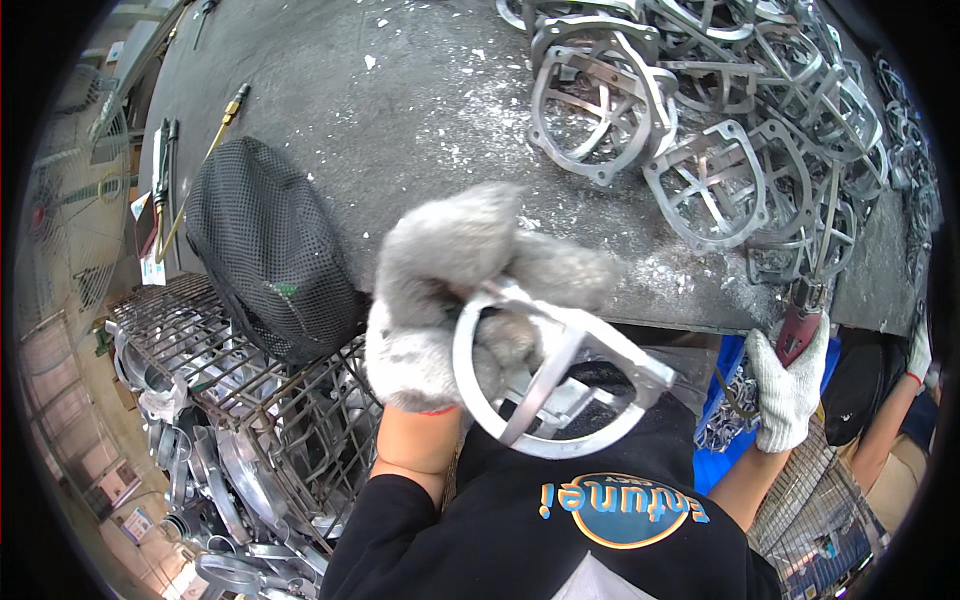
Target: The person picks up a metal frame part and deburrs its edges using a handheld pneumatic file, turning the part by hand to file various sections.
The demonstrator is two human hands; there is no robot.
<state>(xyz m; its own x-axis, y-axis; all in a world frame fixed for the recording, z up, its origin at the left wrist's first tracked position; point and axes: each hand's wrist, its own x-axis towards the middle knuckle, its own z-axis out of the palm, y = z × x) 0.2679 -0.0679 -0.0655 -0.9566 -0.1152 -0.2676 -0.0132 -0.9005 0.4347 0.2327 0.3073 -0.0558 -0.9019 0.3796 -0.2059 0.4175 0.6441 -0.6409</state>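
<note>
At the bench point(430, 110), left hand's point(425, 285) wrapped round one metal frame point(545, 385), right hand's point(785, 390) gripping a red-handled tool point(798, 335), finished count unclear, frame pile point(708, 186) probably left.

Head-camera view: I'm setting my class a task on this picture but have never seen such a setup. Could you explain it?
There is no robot here: a person works with two gloved hands. The picture comes from a wide fisheye camera worn on the head, looking down, so straight edges bend near the rim. The left hand holds a silvery metal frame; the right hand grips a red-handled tool. On the dark table lie a heap of metal frames and pale flecks. A black mesh item is at the left.
</note>
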